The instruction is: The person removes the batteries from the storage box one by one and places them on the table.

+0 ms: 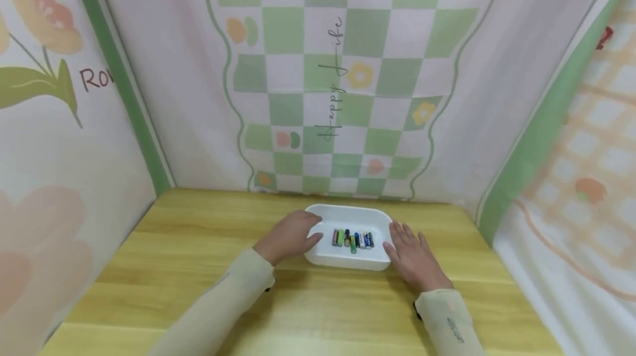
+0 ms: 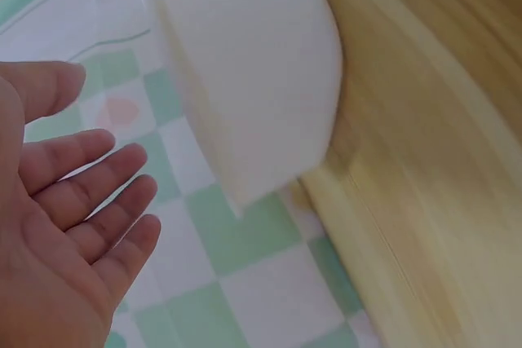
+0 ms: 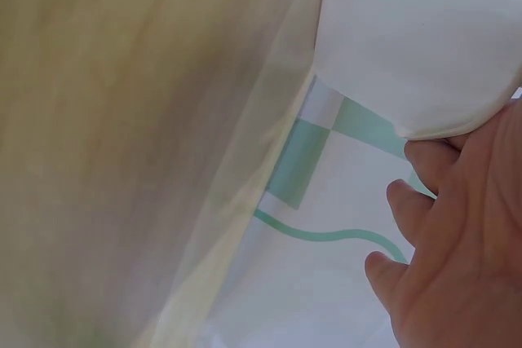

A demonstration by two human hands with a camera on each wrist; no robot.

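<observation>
A white plastic tray (image 1: 348,264) stands near the back of the wooden table, with a row of several small batteries (image 1: 353,244) in varied colours lying inside it. At the tray's left end is my left hand (image 1: 292,236). The left wrist view shows that hand (image 2: 73,218) with fingers spread and a gap between them and the tray's wall (image 2: 253,63). Beside the right end, my right hand (image 1: 416,255) has its fingers extended along the rim. Seen from the right wrist, the hand's (image 3: 457,218) upper fingertips lie at the tray's rim (image 3: 440,129); whether they press on it I cannot tell.
Wood-patterned tabletop (image 1: 318,312) surrounds the tray. Behind it hangs a green-and-white checked cloth (image 1: 323,141) close to the table's back edge. Patterned cloth walls, the left one (image 1: 49,146) and the right one (image 1: 576,190), stand along both sides.
</observation>
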